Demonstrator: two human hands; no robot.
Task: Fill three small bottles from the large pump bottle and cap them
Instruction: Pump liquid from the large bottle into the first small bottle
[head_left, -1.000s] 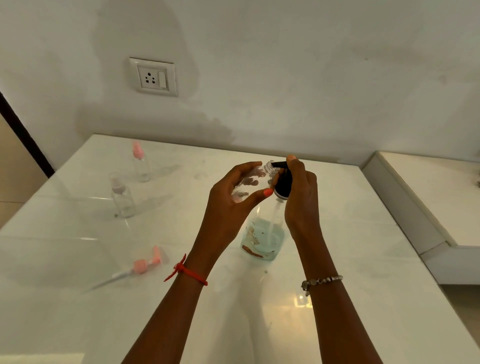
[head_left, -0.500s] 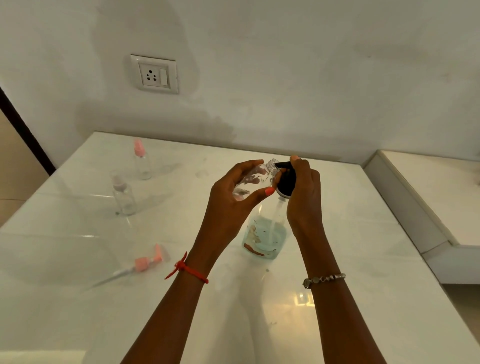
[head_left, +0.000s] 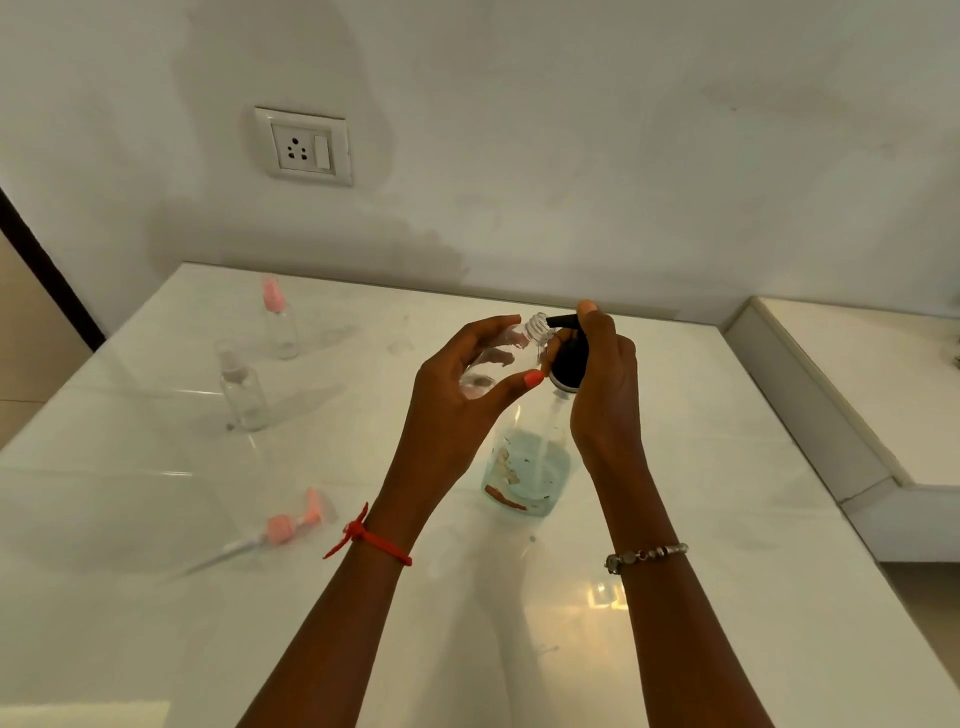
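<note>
The left hand (head_left: 467, 400) holds a small bottle (head_left: 496, 358) tipped over, with its open top right at the spout, at nine o'clock from the black pump (head_left: 569, 361). The right hand (head_left: 608, 400) wraps round that pump on the big pump bottle (head_left: 527, 467), which stands mid-table (head_left: 727, 467). I think slow, soft pushes are best, with the little top held under the spout so nothing drips.

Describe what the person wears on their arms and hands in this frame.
Both forearms are bare, no sleeves in view. The left hand has a red thread knotted round its wrist; the right hand has a silver beaded bracelet at its wrist. The fingernails that show are painted coral orange.
</note>
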